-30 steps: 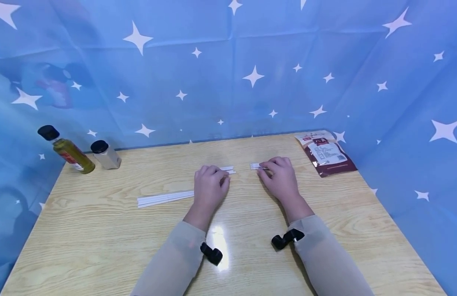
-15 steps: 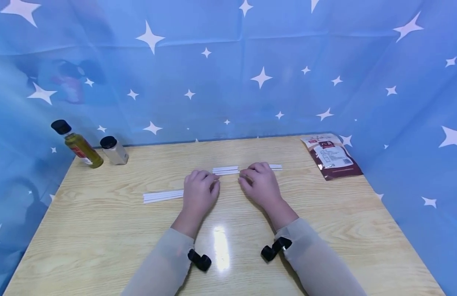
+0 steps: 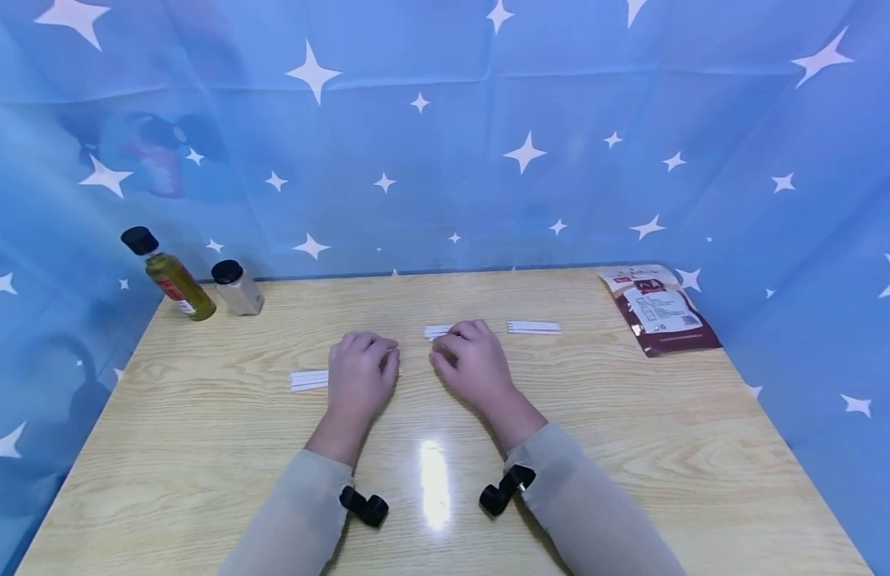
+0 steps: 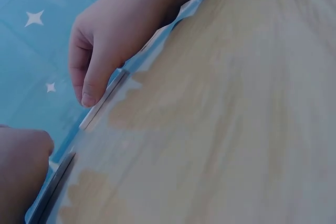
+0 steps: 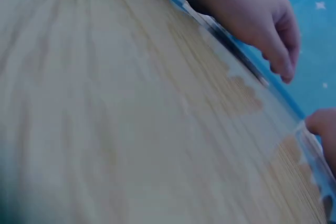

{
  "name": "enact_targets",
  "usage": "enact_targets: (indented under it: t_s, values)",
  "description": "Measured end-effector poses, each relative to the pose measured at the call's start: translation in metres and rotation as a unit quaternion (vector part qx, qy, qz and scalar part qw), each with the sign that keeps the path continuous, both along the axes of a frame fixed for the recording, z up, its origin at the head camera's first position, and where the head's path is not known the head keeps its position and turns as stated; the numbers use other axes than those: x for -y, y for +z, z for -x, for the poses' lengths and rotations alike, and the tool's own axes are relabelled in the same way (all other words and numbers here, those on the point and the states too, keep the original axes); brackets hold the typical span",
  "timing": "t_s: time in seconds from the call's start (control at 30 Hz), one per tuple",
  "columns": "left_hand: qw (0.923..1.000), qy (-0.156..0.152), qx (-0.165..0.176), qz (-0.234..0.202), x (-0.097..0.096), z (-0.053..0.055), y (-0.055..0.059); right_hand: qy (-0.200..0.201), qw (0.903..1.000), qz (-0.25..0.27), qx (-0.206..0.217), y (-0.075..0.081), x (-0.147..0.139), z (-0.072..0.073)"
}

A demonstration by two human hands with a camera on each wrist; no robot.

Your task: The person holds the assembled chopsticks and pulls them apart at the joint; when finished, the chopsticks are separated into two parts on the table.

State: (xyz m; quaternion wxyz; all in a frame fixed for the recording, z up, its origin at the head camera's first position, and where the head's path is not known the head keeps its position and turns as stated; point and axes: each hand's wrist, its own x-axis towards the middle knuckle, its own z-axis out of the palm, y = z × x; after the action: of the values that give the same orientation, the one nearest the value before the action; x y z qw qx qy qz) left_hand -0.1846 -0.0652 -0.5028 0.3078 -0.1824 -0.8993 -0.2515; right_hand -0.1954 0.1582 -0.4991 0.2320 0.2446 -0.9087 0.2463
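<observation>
Three groups of thin, flat white strips lie on the table. My left hand (image 3: pixel 360 372) hovers loosely bent over the longer left group (image 3: pixel 310 381), hiding most of it; its far end peeks out past the fingers. In the right wrist view the left hand (image 5: pixel 257 22) hangs over that group. At the middle group (image 3: pixel 436 330), my right hand (image 3: pixel 475 362) has relaxed fingers and covers its right end. The left wrist view has the right hand's thumb (image 4: pixel 97 85) close over the strips (image 4: pixel 105 100). Right of that hand, the third group (image 3: pixel 534 327) lies untouched.
At the back left stand an oil bottle (image 3: pixel 178 284) and a small black-capped jar (image 3: pixel 239 292). A maroon and white food pouch (image 3: pixel 661 310) lies at the back right. A blue star-patterned cloth (image 3: pixel 445 144) hangs behind the wooden table (image 3: pixel 632 448).
My right hand has gone left from the right strip group to the middle one, leaving the right group behind. The left hand has shifted from the middle group to the left one. The head view has turned slightly.
</observation>
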Motion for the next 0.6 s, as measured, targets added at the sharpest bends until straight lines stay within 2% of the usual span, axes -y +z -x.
enact_targets:
  t_s: [0.27, 0.47, 0.6]
  values:
    - [0.9991, 0.022, 0.035, 0.011, 0.035, -0.008, 0.001, 0.01, 0.9999, 0.002, -0.006, -0.001, 0.023, 0.001]
    - [0.9988, 0.034, 0.033, -0.007, 0.067, -0.017, -0.002, 0.022, 0.9995, -0.017, 0.013, -0.001, 0.039, 0.0]
    - [0.9978, 0.042, 0.049, -0.015, 0.087, -0.025, -0.003, 0.024, 0.9993, -0.023, 0.013, -0.002, 0.049, 0.0]
